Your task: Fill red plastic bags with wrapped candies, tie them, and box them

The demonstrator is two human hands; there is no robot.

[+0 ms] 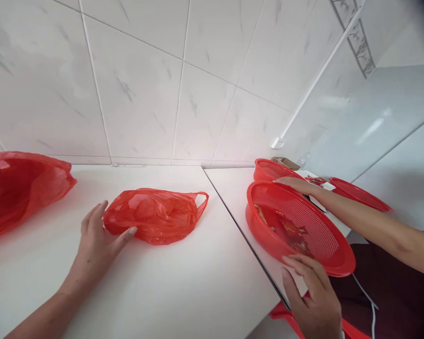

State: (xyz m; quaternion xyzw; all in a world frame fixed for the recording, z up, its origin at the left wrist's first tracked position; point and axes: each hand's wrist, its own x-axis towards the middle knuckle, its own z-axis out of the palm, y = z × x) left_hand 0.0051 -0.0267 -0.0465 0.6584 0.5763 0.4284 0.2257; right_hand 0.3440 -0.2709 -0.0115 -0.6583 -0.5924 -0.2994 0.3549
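Note:
A red plastic bag (155,214) lies crumpled on the white table, one looped handle to its right. My left hand (97,240) is at the bag's left end, thumb and fingers spread around that corner; whether it touches the plastic I cannot tell. At the lower right is my right hand (313,292), fingers apart and fingertips by the near rim of a red colander (325,226). The colander is tilted towards me, with several small reddish-brown pieces (291,228) in it. Another person's hand (293,183) rests on its far rim.
Another red bag (24,188) stands at the left edge. Behind the tilted colander is a second red colander (268,169), and a red round container (360,193) lies further right. A tiled wall (144,94) backs the white table (183,287). A dark gap (240,226) separates two tabletops.

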